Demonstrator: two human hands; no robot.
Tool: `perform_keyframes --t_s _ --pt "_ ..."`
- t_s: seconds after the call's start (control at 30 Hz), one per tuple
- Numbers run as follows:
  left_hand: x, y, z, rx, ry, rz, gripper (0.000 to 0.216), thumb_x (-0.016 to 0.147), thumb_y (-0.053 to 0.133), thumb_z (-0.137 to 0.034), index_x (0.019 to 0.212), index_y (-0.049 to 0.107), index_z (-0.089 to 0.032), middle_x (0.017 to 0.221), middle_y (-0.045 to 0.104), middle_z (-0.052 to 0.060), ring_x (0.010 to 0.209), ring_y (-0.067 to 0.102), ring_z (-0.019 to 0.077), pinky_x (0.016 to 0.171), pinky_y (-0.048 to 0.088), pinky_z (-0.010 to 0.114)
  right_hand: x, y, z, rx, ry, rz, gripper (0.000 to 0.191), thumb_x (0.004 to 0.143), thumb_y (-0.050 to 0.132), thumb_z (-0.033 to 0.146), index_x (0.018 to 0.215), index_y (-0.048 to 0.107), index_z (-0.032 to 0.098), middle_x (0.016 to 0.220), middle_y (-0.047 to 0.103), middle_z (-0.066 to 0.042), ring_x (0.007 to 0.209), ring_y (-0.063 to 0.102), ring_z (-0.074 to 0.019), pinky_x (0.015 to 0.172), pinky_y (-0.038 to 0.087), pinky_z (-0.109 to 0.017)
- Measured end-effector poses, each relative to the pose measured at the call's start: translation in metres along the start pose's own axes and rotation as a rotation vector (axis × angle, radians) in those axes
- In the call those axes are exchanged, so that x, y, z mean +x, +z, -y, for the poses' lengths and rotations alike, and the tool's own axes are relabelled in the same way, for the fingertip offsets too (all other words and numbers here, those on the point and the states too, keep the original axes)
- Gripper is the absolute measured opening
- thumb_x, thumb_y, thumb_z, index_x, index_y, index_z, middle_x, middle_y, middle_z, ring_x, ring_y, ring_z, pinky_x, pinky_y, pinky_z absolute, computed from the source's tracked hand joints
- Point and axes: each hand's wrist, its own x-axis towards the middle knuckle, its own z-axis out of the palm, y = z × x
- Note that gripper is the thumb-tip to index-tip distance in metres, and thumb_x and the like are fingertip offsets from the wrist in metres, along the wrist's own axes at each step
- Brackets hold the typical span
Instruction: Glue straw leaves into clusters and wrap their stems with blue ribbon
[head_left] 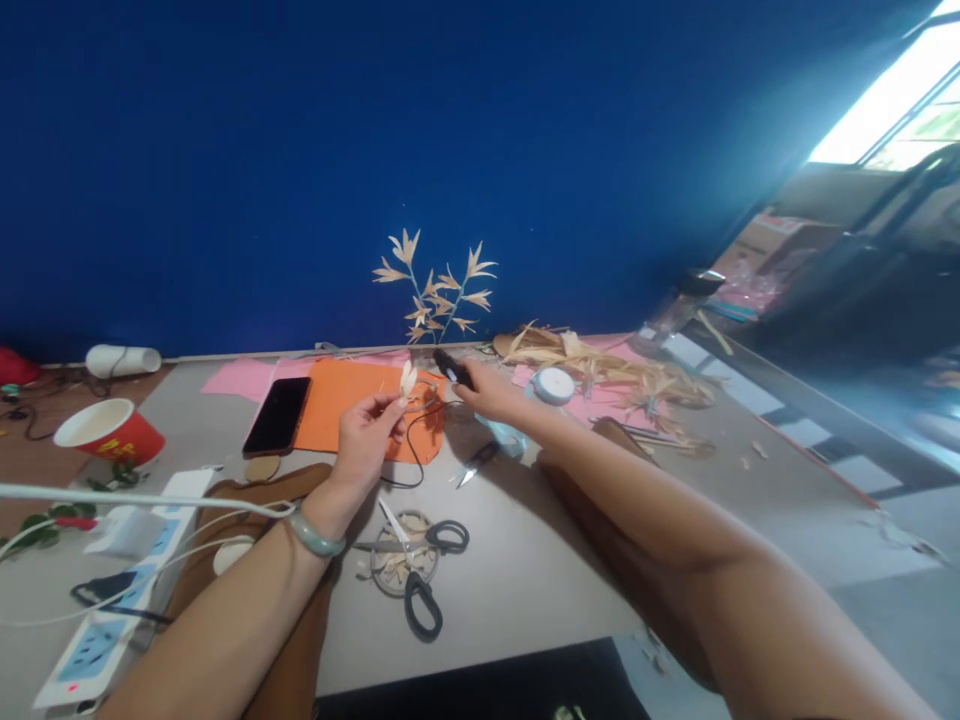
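Note:
My left hand, wearing a bangle, pinches a small pale husk flower upright between thumb and fingers. My right hand is closed on a black glue gun with a thin black cord; its tip is hard to make out. Just behind the hands rises a branch of dried husk flowers on bluish stems. An orange sheet lies under and behind my left hand. Open scissors with black handles rest across a round dish of scraps.
A phone, a red paper cup and a power strip with white cables are on the left. Dried husks, a ribbon roll and small snips lie right of centre. A blue wall stands behind.

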Motion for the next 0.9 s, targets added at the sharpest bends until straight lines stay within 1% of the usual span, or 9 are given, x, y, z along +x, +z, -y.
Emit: perform_keyframes --t_s 0.1,0.2,0.27,0.37,0.43,0.57,0.73,0.8,0.9 --pt "0.0 0.001 0.0 -0.033 -0.035 -0.015 0.031 0.064 0.08 -0.035 0.08 0.067 -0.013 0.055 0.059 -0.003 0.046 0.052 0.0063 0.046 0.044 0.019 -0.013 -0.003 -0.005 0.229 0.033 -0.118 0.033 0.087 0.044 0.027 0.115 0.052 0.011 0.1 0.065 -0.012 0.086 0.059 -0.0215 0.076 0.045 -0.033" --pt "-0.001 0.002 -0.003 -0.05 -0.089 -0.026 0.032 0.062 0.081 -0.035 0.08 0.067 -0.013 0.053 0.058 -0.004 0.045 0.051 0.0064 0.045 0.043 0.019 -0.025 -0.001 -0.004 0.587 0.094 -0.236 0.027 0.084 0.048 0.035 0.103 0.056 0.016 0.079 0.063 -0.006 0.071 0.056 -0.019 0.067 0.044 -0.031" --pt "-0.002 0.002 -0.005 -0.062 -0.12 -0.031 0.034 0.061 0.081 -0.035 0.081 0.066 -0.012 0.051 0.058 -0.004 0.044 0.05 0.0066 0.044 0.042 0.019 -0.031 0.001 -0.003 0.816 0.135 -0.199 0.027 0.083 0.051 0.04 0.096 0.056 0.017 0.064 0.056 0.0 0.06 0.052 -0.0163 0.059 0.042 -0.029" --pt "-0.002 0.003 -0.007 -0.063 -0.136 -0.045 0.034 0.06 0.081 -0.035 0.081 0.066 -0.013 0.051 0.058 -0.004 0.045 0.051 0.0068 0.046 0.043 0.019 -0.035 0.001 -0.003 1.089 0.198 -0.085 0.034 0.082 0.05 0.048 0.095 0.056 0.017 0.06 0.051 0.002 0.051 0.048 -0.0133 0.052 0.04 -0.027" --pt "-0.001 0.003 -0.007 -0.06 -0.131 -0.057 0.033 0.06 0.081 -0.034 0.08 0.066 -0.013 0.05 0.058 -0.004 0.045 0.051 0.0068 0.047 0.044 0.019 -0.037 -0.003 -0.006 1.084 0.211 -0.054 0.034 0.08 0.054 0.05 0.09 0.056 0.017 0.058 0.051 0.002 0.049 0.047 -0.0124 0.049 0.038 -0.026" --pt "0.001 0.002 -0.006 -0.053 -0.124 -0.044 0.03 0.063 0.079 -0.034 0.079 0.065 -0.013 0.05 0.057 -0.004 0.045 0.049 0.0062 0.046 0.041 0.018 -0.04 -0.014 -0.009 0.84 0.139 -0.017 0.027 0.079 0.06 0.046 0.077 0.056 0.019 0.048 0.049 0.004 0.045 0.044 -0.0124 0.047 0.032 -0.025" --pt "0.001 0.001 -0.005 -0.011 -0.128 -0.057 0.029 0.065 0.078 -0.035 0.081 0.065 -0.014 0.053 0.056 -0.004 0.047 0.05 0.0065 0.045 0.041 0.018 -0.043 -0.021 -0.006 0.727 0.079 0.024 0.028 0.085 0.053 0.043 0.067 0.05 0.021 0.047 0.05 0.002 0.045 0.044 -0.0129 0.048 0.031 -0.027" --pt "0.001 0.0 -0.004 0.02 -0.115 -0.09 0.03 0.064 0.079 -0.035 0.081 0.066 -0.014 0.066 0.062 -0.001 0.048 0.051 0.0058 0.045 0.042 0.018 -0.045 -0.02 -0.005 0.74 0.082 0.075 0.028 0.085 0.053 0.043 0.068 0.049 0.021 0.047 0.049 0.003 0.044 0.044 -0.0127 0.048 0.031 -0.026" --pt "0.002 -0.002 -0.002 0.097 -0.095 -0.076 0.028 0.062 0.079 -0.036 0.076 0.068 -0.014 0.112 0.064 0.009 0.054 0.055 0.004 0.047 0.046 0.02 -0.047 -0.016 -0.004 0.806 0.048 0.155 0.03 0.085 0.052 0.047 0.074 0.049 0.02 0.049 0.049 0.004 0.044 0.044 -0.0118 0.048 0.033 -0.026"
